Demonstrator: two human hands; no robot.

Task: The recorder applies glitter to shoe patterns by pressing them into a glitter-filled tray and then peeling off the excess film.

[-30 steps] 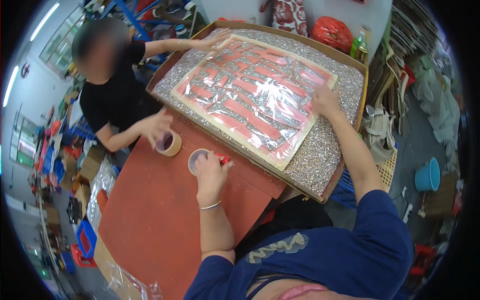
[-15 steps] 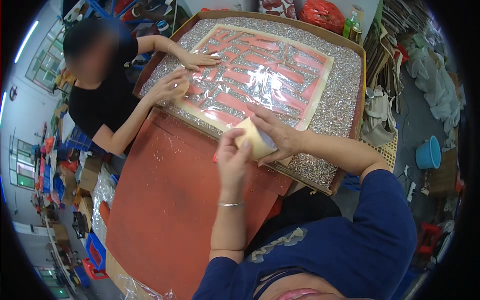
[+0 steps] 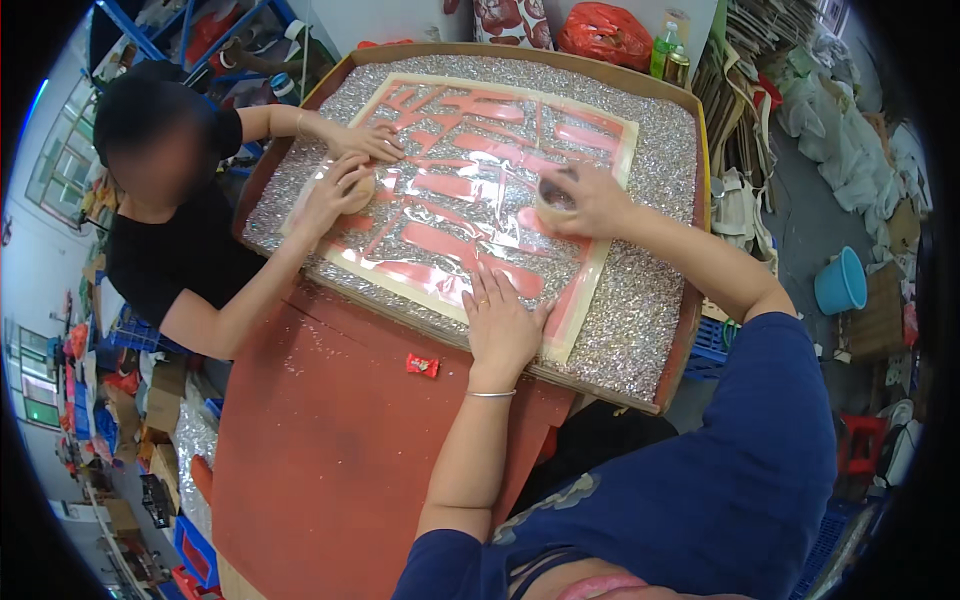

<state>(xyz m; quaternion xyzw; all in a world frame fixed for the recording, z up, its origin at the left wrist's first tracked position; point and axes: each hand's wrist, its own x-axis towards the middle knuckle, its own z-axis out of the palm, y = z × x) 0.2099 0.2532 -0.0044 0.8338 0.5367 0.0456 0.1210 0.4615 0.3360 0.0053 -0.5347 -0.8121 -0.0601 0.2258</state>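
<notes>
My left hand (image 3: 503, 332) lies flat with fingers spread on the near edge of a clear film sheet (image 3: 447, 186) with coral-pink cut shapes and a cream border. Farther right, my right hand (image 3: 600, 205) grips a cream tape roll (image 3: 546, 216), set down against the film with its hollow core showing. Beneath the sheet is a bed of silvery glitter bits (image 3: 650, 300) in a shallow tray (image 3: 703, 180). Across at the left, a co-worker presses one hand (image 3: 370, 142) on the sheet's edge and holds a similar round roll (image 3: 357, 193) in the other.
A reddish-brown board (image 3: 340, 450) adjoins the tray's near side, with a small red wrapped packet (image 3: 422, 365) on it. Behind the tray are a red plastic bag (image 3: 605, 35) and a green bottle (image 3: 663, 48). A blue bucket (image 3: 840, 280) stands on the floor at right.
Both my hands were around the tape roll near the tray's front edge. My left hand has let go and lies on the film; my right hand has carried the roll away and rightward.
</notes>
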